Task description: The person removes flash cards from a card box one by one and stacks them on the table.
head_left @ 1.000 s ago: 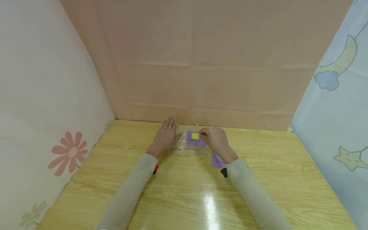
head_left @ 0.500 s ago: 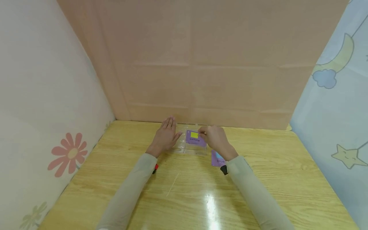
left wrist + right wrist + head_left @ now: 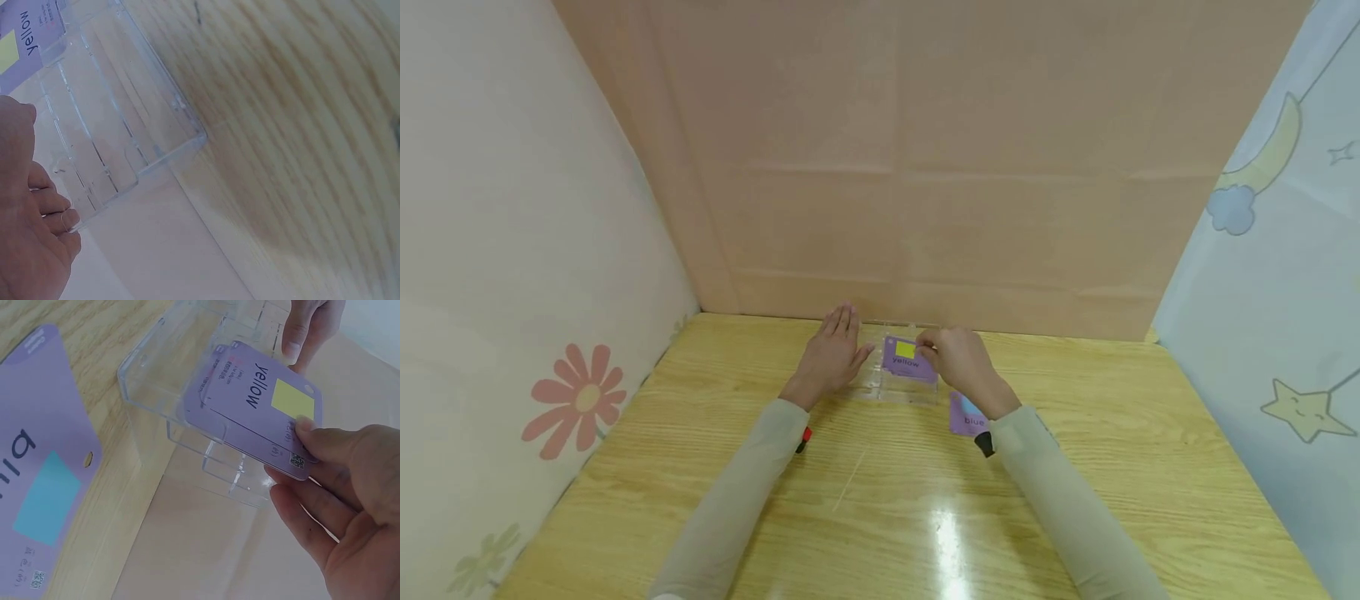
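A clear plastic stepped holder (image 3: 912,392) stands at the back of the table, near the brown panel. My left hand (image 3: 827,362) lies at its left side, fingers extended in the head view. In the left wrist view, the fingertips touch the holder's edge. My right hand (image 3: 372,494) pinches purple flashcards between thumb and fingers at their right side. The top flashcard (image 3: 250,387) reads "yellow" and carries a yellow square. At least one more flashcard (image 3: 194,406) shows beneath it, slightly offset. Their lower edges sit in a slot of the holder.
On the table right of the holder is a purple "blue" flashcard (image 3: 966,415), partly covered by my right wrist. A brown panel (image 3: 1000,250) rises behind the wooden table (image 3: 887,500). Patterned walls (image 3: 1285,317) flank both sides. Black gear (image 3: 984,444) shows at the right cuff.
The "yellow" flashcard has shifted slightly up and left in the holder and tilts a little more, with my right hand still pinching it. My left hand has stayed in place.
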{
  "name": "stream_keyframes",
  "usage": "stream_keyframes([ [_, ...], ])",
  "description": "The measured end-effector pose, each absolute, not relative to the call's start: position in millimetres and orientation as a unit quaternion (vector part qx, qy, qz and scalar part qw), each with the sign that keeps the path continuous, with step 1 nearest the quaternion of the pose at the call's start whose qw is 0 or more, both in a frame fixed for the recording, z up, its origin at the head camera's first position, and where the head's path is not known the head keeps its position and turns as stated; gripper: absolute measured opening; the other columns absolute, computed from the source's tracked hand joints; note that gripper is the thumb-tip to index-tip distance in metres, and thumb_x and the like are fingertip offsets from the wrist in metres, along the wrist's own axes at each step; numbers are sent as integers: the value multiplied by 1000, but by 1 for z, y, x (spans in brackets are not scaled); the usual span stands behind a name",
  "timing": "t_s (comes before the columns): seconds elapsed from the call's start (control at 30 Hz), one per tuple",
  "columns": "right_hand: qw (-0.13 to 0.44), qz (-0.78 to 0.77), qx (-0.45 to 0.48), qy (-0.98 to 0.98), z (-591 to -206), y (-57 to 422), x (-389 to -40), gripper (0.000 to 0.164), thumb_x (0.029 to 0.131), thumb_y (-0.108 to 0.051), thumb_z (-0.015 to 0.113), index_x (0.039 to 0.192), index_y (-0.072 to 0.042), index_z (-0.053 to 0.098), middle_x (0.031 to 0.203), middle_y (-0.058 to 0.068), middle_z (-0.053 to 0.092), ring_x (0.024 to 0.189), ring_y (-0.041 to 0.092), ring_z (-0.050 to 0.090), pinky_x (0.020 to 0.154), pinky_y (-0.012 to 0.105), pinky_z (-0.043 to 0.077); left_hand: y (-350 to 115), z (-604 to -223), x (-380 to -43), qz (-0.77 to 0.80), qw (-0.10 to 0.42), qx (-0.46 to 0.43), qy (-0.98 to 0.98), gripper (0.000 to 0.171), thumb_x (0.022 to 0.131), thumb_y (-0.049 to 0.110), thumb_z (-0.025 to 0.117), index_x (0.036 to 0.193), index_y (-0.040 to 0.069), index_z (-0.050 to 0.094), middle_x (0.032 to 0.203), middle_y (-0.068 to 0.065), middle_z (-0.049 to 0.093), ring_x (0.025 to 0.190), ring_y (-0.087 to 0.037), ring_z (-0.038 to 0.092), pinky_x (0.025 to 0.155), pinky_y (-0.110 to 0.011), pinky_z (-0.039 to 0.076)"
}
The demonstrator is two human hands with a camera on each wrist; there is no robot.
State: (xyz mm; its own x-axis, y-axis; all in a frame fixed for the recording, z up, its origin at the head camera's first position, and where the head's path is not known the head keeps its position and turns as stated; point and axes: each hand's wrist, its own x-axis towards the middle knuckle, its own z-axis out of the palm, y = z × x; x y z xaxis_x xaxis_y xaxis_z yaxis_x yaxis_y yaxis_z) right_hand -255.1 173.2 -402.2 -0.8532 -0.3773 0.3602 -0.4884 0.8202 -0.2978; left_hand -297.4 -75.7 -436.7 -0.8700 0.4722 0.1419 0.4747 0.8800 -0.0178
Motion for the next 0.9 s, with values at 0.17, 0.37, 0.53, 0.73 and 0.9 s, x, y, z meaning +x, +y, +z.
stream_keyframes([
  [0.17, 147, 200, 230, -941, -403, 173, -255, 15, 96, -11, 76, 107, -2, 82, 99, 10, 82, 79, 21, 77, 70, 35, 64, -76, -436, -297, -12, 69, -245, -967, 76, 114, 47, 32, 164, -8, 19, 173, -27, 22, 164, -37, 20, 136, -46, 16],
  [0.37, 148, 199, 234, -940, -402, 174, -256, 15, 98, -8, 74, 109, -1, 81, 103, 12, 82, 84, 23, 78, 75, 39, 65, -78, -435, -299, -4, 70, -248, -966, 76, 114, 48, 31, 164, -9, 19, 173, -26, 20, 164, -37, 21, 136, -46, 17],
  [0.53, 142, 204, 233, -940, -401, 176, -255, 17, 99, -8, 72, 112, -1, 81, 108, 13, 82, 88, 26, 79, 77, 41, 66, -78, -436, -299, -3, 73, -249, -966, 76, 115, 48, 31, 164, -9, 20, 173, -26, 19, 164, -37, 20, 136, -46, 17],
  [0.73, 145, 208, 238, -937, -404, 179, -255, 19, 99, -7, 71, 114, -1, 80, 106, 14, 82, 78, 19, 76, 74, 38, 64, -78, -437, -299, -6, 68, -247, -967, 76, 115, 48, 31, 164, -9, 20, 173, -27, 19, 164, -38, 21, 136, -46, 17],
  [0.9, 142, 213, 236, -938, -405, 181, -255, 20, 100, -8, 70, 116, -1, 80, 106, 14, 82, 62, 9, 60, 62, 28, 54, -78, -437, -299, -4, 81, -251, -964, 76, 114, 48, 33, 163, -10, 23, 171, -27, 25, 163, -38, 23, 135, -46, 19],
])
